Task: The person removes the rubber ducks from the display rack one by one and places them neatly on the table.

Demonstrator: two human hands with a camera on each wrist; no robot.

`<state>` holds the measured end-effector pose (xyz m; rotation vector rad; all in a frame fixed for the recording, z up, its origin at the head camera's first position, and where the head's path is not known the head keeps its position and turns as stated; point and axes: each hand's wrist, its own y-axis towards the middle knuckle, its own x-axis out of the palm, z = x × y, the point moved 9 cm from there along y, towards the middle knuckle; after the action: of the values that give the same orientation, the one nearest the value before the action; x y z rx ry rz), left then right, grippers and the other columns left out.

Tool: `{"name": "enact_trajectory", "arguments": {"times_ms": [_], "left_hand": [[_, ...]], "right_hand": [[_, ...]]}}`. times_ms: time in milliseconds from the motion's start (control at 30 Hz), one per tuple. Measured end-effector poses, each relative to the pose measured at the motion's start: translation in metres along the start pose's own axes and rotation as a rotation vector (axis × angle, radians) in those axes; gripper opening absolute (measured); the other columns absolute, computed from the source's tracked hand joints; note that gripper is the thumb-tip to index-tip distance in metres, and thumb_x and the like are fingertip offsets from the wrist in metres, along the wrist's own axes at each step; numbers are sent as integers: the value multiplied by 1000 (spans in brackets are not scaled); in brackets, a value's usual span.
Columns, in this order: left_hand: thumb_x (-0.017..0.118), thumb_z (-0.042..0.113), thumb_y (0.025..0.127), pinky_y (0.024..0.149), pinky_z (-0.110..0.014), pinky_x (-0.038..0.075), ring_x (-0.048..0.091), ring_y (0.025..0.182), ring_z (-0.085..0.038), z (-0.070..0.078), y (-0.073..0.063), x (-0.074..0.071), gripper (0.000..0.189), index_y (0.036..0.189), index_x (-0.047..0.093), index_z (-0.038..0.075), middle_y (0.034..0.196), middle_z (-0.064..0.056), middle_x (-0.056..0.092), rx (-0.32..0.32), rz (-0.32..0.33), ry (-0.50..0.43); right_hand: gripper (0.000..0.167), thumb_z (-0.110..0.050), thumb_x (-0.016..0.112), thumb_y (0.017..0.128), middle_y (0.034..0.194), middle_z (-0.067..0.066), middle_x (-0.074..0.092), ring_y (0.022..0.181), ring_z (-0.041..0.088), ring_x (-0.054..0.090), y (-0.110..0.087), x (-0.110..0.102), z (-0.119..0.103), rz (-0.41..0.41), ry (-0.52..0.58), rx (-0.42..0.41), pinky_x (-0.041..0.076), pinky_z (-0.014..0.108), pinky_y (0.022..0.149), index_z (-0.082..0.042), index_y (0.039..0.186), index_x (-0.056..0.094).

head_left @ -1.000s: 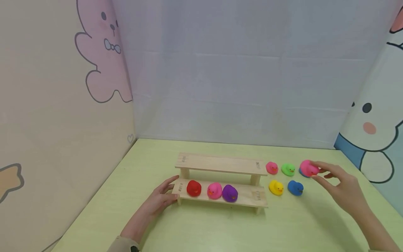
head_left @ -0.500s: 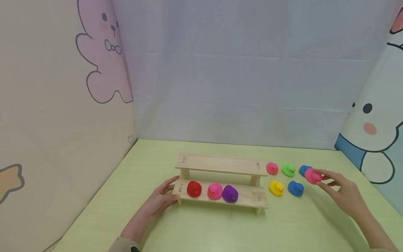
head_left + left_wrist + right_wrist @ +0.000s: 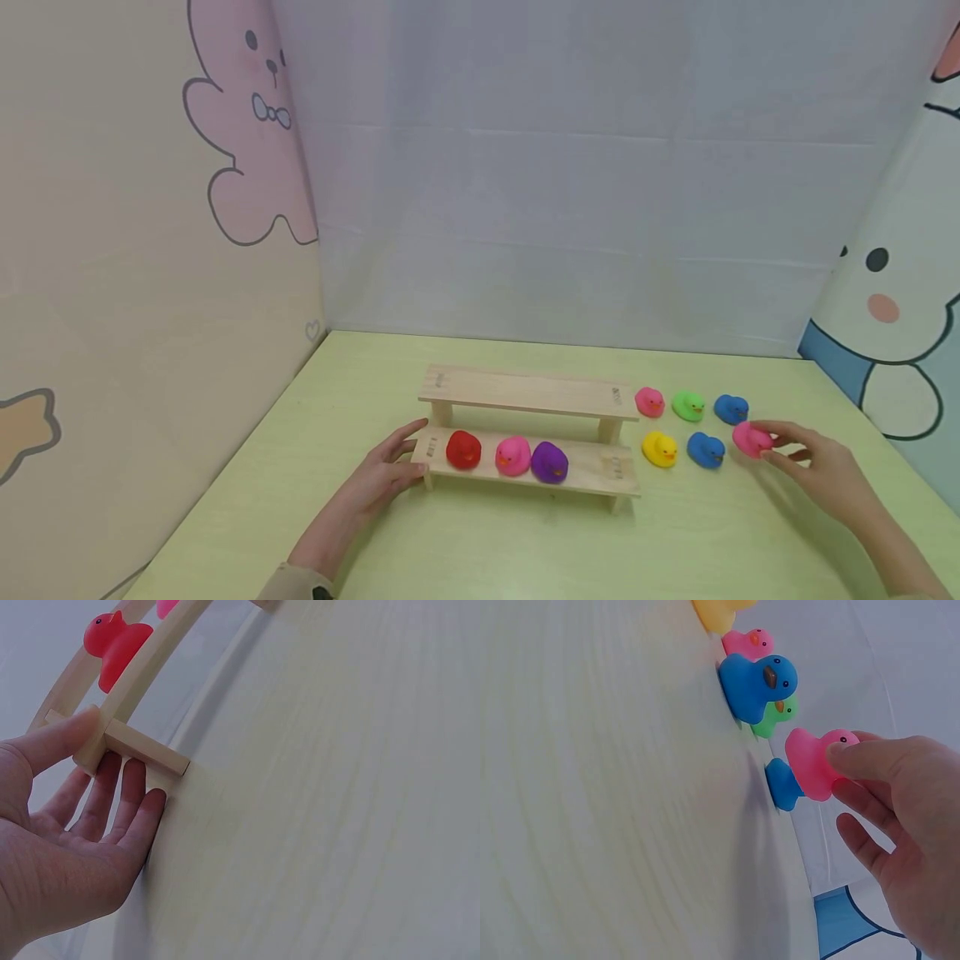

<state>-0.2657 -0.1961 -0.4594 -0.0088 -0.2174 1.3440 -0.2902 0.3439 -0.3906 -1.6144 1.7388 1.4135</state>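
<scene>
My right hand (image 3: 823,473) pinches a pink rubber duck (image 3: 748,439) between thumb and fingers at the right of the table. In the right wrist view that duck is held just off the tabletop, partly in front of a blue duck (image 3: 781,784). My left hand (image 3: 381,477) grips the left end of a two-tier wooden shelf (image 3: 525,390), thumb on top of the lower board and fingers below. On the lower board sit a red duck (image 3: 463,450), a pink duck (image 3: 513,456) and a purple duck (image 3: 550,462).
Right of the shelf stand another pink duck (image 3: 649,402), a green duck (image 3: 687,407), a yellow duck (image 3: 659,449) and a second blue duck (image 3: 706,451). The pale table (image 3: 525,550) meets a white curtain (image 3: 555,208) at the back and printed walls at both sides.
The right hand has brought its pink duck towards me, lower and slightly right, uncovering the far blue duck. The left hand and the shelf stay in place.
</scene>
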Motion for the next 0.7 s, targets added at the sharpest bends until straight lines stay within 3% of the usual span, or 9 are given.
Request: {"name": "enact_trajectory", "arguments": {"times_ms": [167,367,700], "left_hand": [[60,-1,82,82,-31,47,54,100,-20,1,0,1,69,142,29,13,123,-16,41,4,-10,3],[60,1,82,83,-32,47,53,101,-21,2,-1,1,67,141,30,13,123,-18,41,0,-4,25],[60,-1,82,83,-32,46,53,101,-21,2,-2,2,67,141,30,12,122,-17,41,-3,6,11]], "right_hand": [[34,-12,71,77,102,16,62,80,-14,44,-3,4,7,-38,5,25,47,19,58,-9,110,62],[34,-18,70,79,104,14,62,76,-7,50,-8,14,15,-154,15,86,47,19,59,-8,111,62],[37,-22,69,81,106,15,61,76,-7,50,-11,17,18,-185,22,124,48,20,60,-7,114,60]]}}
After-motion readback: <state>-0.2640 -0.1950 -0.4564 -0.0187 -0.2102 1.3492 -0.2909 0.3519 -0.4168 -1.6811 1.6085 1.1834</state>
